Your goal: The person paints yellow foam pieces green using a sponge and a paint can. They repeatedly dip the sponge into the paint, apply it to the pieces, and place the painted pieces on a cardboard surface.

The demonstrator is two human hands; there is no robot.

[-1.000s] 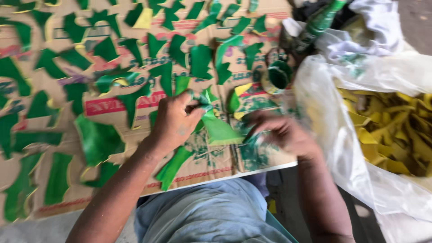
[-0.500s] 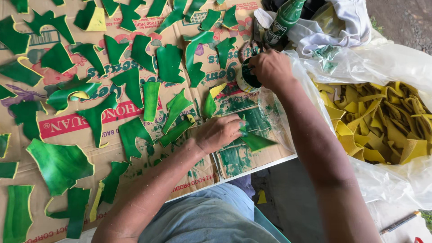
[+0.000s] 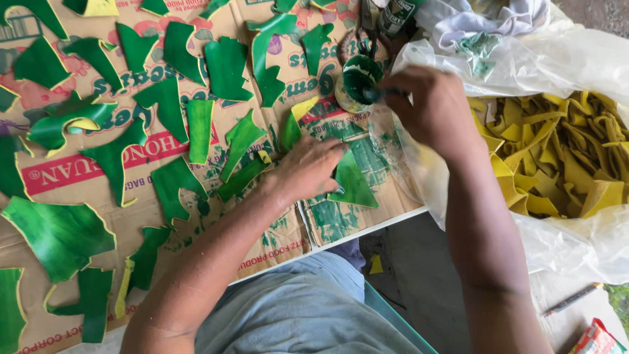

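With dozens of green-painted pieces (image 3: 226,69) drying at 10 o'clock: left hand (image 3: 308,170) pinning green triangle (image 3: 352,183), right hand (image 3: 429,108) gripping brush in paint pot (image 3: 357,82); yellow pile (image 3: 557,157) at 3 o'clock unpainted.

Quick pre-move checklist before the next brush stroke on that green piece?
1. Left hand pins the green triangular piece flat on the cardboard: ok.
2. Right hand is at the small paint pot: ok.
3. Pot stands upright: ok.
4. Paint picked up on the tool: cannot tell, the tip is hidden.
5. Painted pieces lie clear of the piece under the hand: ok.
6. Bag of yellow unpainted pieces is beside the right arm: ok.
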